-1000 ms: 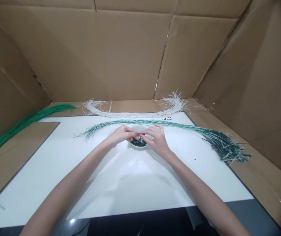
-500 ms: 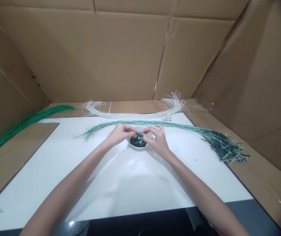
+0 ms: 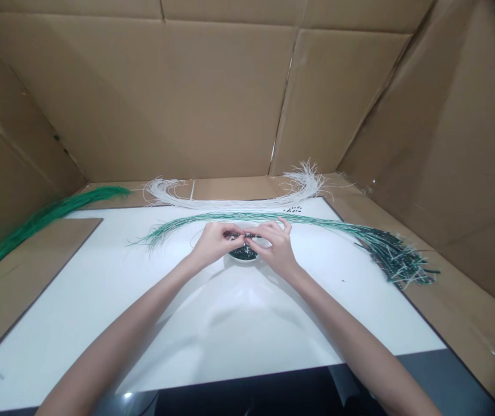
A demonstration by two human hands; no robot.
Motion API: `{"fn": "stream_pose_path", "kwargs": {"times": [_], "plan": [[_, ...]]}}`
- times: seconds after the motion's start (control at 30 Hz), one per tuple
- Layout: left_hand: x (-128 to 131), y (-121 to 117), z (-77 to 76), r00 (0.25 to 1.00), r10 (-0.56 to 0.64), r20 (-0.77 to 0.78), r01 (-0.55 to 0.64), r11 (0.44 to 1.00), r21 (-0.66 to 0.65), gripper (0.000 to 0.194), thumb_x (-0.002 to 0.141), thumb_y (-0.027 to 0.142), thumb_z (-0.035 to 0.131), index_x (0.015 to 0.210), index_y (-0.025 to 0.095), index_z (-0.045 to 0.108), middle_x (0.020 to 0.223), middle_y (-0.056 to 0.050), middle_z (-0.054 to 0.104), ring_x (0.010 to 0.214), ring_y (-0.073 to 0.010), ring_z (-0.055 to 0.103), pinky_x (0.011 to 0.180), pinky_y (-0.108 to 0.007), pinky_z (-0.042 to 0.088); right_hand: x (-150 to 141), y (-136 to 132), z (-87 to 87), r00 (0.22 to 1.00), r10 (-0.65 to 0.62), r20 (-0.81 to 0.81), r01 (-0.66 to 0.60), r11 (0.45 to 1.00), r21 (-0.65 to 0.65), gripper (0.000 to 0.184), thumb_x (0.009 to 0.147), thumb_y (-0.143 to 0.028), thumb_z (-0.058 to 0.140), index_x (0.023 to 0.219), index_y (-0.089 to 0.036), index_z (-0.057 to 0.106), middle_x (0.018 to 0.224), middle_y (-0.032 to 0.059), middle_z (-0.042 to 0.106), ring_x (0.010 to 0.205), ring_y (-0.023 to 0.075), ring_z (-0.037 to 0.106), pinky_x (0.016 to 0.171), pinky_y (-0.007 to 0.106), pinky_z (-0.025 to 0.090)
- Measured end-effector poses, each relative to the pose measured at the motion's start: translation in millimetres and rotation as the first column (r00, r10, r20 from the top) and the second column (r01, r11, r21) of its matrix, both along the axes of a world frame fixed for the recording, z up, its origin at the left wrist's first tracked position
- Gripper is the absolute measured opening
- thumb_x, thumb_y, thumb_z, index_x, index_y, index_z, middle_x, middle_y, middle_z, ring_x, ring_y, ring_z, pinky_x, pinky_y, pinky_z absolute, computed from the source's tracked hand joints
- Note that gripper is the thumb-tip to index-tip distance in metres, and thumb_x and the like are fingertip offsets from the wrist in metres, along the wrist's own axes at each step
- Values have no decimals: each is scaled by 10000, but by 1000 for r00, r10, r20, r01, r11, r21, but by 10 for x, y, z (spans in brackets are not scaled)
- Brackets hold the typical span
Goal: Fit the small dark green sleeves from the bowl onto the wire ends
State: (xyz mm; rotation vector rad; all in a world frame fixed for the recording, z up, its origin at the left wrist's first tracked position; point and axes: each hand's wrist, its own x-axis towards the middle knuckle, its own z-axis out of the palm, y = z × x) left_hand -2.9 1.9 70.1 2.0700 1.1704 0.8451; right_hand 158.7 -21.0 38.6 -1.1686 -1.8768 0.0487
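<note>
1. A thin, dark, beaded strand is held above a small, round, white bowl, roughly across its middle.
2. By the left hand, the strand is pinched between thumb and forefinger, the tips brought close to those of the other hand.
3. By the right hand, the strand is likewise pinched between thumb and fingertips, with an outer finger raised; the exact grip is too small to be made out.
4. Loose dark green and white beads are contained in the bowl, which is set on a glossy white tabletop.
5. Behind the bowl, a long bundle of thin green strands is laid crosswise, its right end covered with dark beadwork.
6. Farther back, a curved bundle of thin white strands is placed, with scattered small dark beads near its right part.
</note>
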Motion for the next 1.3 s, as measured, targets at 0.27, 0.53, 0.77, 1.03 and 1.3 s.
{"fn": "stream_pose_path", "kwargs": {"times": [0.27,0.53,0.77,1.03,1.3], "plan": [[-29,35,-6,996,-50,74,56,996,-75,244,667,271,539,795,116,679,735,-35,663,648,-131,553,588,-198,404,2,-8,-4,1000,-20,-18,21,998,58,101,768,-278,540,776,-263,639,733,-34,666,742,142,562,957,394,177],[-57,112,-48,969,-60,241,116,967,-225,262,629,217,551,840,87,636,838,-91,668,788,-191,614,716,-272,469,3,-6,5,997,-53,-57,56,997,57,76,740,-221,541,724,-232,614,684,-35,645,720,140,565,946,384,196],[-74,116,-15,964,-31,263,109,952,-287,236,639,197,538,825,95,641,795,-83,680,785,-197,625,698,-272,472,16,3,-12,997,-42,-64,47,995,84,64,735,-203,545,717,-224,602,671,-44,637,702,129,562,942,381,196],[-87,143,-55,952,-49,302,153,931,-330,195,645,175,547,796,110,651,721,-52,677,689,-138,597,602,-207,428,12,-2,-8,997,-32,-64,38,995,90,59,736,-205,547,719,-225,600,677,-41,637,703,131,562,939,384,192],[-121,175,-71,890,21,456,285,755,-591,147,634,181,601,751,109,655,704,-49,654,593,-73,527,591,-191,405,13,-21,-12,1000,-5,-23,7,996,88,85,751,-203,523,713,-224,596,672,-36,635,707,133,567,943,387,187]]}}
